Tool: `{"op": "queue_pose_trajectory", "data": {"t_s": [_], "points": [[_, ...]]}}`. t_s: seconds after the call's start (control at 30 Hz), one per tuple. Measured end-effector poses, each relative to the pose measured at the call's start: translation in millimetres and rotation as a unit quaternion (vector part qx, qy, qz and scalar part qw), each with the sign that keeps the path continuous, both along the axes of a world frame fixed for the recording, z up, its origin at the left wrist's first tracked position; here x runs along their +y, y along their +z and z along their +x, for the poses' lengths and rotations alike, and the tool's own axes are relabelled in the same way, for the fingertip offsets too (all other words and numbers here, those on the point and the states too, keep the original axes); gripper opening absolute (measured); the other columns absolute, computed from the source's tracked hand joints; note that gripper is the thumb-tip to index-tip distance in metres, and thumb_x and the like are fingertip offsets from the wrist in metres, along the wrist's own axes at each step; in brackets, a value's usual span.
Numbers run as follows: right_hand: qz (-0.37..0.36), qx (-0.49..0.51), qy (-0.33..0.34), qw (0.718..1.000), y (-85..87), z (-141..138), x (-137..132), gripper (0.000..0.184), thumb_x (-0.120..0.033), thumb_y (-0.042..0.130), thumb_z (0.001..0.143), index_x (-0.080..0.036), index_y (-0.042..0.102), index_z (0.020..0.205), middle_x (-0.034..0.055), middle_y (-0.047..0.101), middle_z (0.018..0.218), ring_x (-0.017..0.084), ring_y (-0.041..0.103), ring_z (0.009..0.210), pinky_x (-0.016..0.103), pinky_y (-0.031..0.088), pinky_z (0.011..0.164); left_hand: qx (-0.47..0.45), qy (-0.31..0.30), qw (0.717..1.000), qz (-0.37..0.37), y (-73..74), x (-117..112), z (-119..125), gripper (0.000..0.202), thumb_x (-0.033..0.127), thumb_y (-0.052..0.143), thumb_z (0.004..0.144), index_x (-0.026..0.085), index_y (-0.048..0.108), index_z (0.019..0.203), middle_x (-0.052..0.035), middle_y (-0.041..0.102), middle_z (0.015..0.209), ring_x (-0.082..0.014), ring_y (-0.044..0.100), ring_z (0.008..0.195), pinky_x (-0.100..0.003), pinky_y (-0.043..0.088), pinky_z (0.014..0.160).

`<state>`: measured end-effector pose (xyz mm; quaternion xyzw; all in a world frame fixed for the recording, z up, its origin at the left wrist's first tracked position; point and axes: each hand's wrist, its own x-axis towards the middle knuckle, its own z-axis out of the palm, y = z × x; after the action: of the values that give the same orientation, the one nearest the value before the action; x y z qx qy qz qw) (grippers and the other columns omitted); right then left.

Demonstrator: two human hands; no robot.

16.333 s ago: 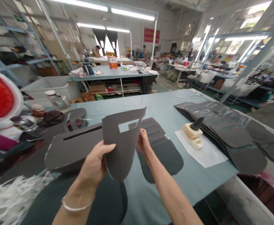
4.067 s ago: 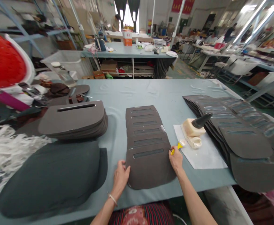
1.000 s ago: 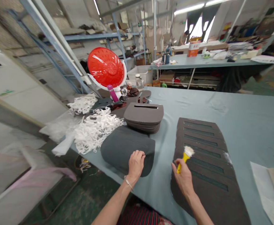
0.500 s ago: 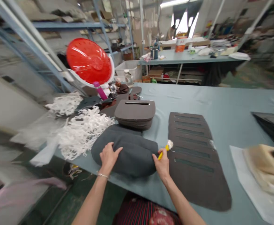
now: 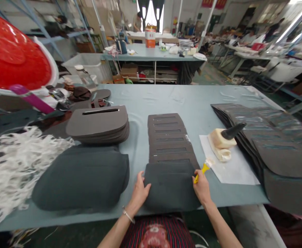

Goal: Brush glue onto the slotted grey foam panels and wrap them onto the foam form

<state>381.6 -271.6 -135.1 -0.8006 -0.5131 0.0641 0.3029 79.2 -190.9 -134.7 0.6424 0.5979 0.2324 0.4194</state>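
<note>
A dark grey foam panel (image 5: 170, 187) lies over the near end of a row of slotted grey panels (image 5: 170, 137) on the table. My left hand (image 5: 140, 193) grips the panel's left edge, thumb on top. At its right edge is my right hand (image 5: 201, 187), shut on a yellow-handled glue brush (image 5: 204, 173) whose white bristles point away from me. A cream glue block with a black nozzle (image 5: 221, 138) stands on white paper (image 5: 233, 168) just beyond the brush. The panel hides the near end of the slotted row.
A larger dark grey panel stack (image 5: 81, 179) and a slit grey stack (image 5: 97, 124) lie to the left, with white shredded trim (image 5: 13, 172) beyond them. Slotted panels (image 5: 274, 148) pile up at right. A red basin (image 5: 11, 48) sits far left; a person stands at the far back.
My view has swung from the table's left end back to its middle. The dark grey panel has moved from the left pile onto the slotted row, and the brush stays in my right hand.
</note>
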Motion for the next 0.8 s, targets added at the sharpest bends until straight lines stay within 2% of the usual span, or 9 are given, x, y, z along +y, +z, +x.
{"op": "queue_pose_trajectory", "data": {"t_s": [0.07,0.13,0.33,0.47,0.57,0.67,0.73,0.8], "points": [[-0.018,-0.030,-0.003,0.999,-7.6,21,-12,0.017,-0.025,0.043,0.081,-0.020,0.049,0.096,0.0071,0.054,0.090,0.020,0.055,0.075,0.029,0.042,0.063,0.005,-0.004,1.000,0.025,-11.0,-15,15,0.065,0.018,0.056,0.073,0.015,0.028,0.132,-0.0089,0.055,0.106,-0.0193,0.058,0.098,-0.038,0.047,0.088],[-0.032,-0.051,-0.001,0.998,-12.2,31,-19,0.019,-0.024,0.042,0.082,-0.020,0.050,0.099,0.0079,0.055,0.093,0.019,0.056,0.075,0.028,0.042,0.060,0.009,-0.016,0.998,0.053,-14.0,-25,22,0.066,0.015,0.055,0.073,0.016,0.028,0.133,-0.0087,0.051,0.109,-0.0185,0.055,0.100,-0.038,0.045,0.091],[-0.038,-0.086,0.020,0.995,-19.8,35,-22,0.021,-0.021,0.038,0.086,-0.020,0.049,0.104,0.0108,0.053,0.114,0.022,0.057,0.092,0.028,0.043,0.063,0.031,-0.057,0.994,0.083,-5.2,-35,26,0.053,0.012,0.047,0.079,0.022,0.035,0.129,-0.0077,0.045,0.114,-0.0174,0.052,0.104,-0.037,0.045,0.093],[-0.059,-0.121,0.016,0.991,-19.7,35,-21,0.022,-0.023,0.041,0.086,-0.019,0.052,0.105,0.0109,0.056,0.107,0.022,0.055,0.089,0.029,0.042,0.067,0.084,-0.077,0.990,0.087,-3.4,-36,28,0.035,0.015,0.046,0.080,0.020,0.049,0.115,-0.0078,0.045,0.108,-0.0183,0.054,0.098,-0.035,0.049,0.086],[-0.062,-0.155,-0.002,0.986,-5.8,43,-19,0.024,-0.030,0.044,0.088,-0.018,0.058,0.102,0.0104,0.058,0.090,0.023,0.052,0.086,0.033,0.041,0.073,0.132,-0.084,0.981,0.113,-2.1,-34,29,0.029,0.021,0.048,0.081,0.021,0.055,0.109,-0.0081,0.048,0.104,-0.0203,0.055,0.093,-0.037,0.049,0.083],[-0.039,-0.143,-0.050,0.988,21.0,64,-21,0.033,-0.039,0.042,0.090,-0.020,0.060,0.110,0.0096,0.058,0.083,0.023,0.052,0.081,0.034,0.041,0.074,0.138,-0.077,0.976,0.147,-0.8,-29,25,0.025,0.034,0.051,0.081,0.021,0.058,0.101,-0.0081,0.055,0.097,-0.0234,0.056,0.092,-0.039,0.047,0.084],[0.007,-0.109,-0.106,0.988,41.2,87,-23,0.039,-0.042,0.040,0.090,-0.020,0.059,0.115,0.0102,0.060,0.087,0.022,0.053,0.080,0.034,0.041,0.075,0.113,-0.070,0.982,0.132,-0.6,-25,21,0.025,0.043,0.048,0.082,0.021,0.058,0.091,-0.0057,0.058,0.087,-0.0220,0.058,0.084,-0.036,0.047,0.079],[0.069,-0.054,-0.179,0.980,59.7,113,-27,0.042,-0.045,0.040,0.088,-0.017,0.061,0.112,0.0103,0.062,0.090,0.021,0.055,0.079,0.033,0.042,0.073,0.106,-0.065,0.989,0.081,-1.0,-23,18,0.028,0.048,0.044,0.083,0.022,0.054,0.080,-0.0010,0.058,0.074,-0.0179,0.058,0.070,-0.029,0.046,0.069]]}}
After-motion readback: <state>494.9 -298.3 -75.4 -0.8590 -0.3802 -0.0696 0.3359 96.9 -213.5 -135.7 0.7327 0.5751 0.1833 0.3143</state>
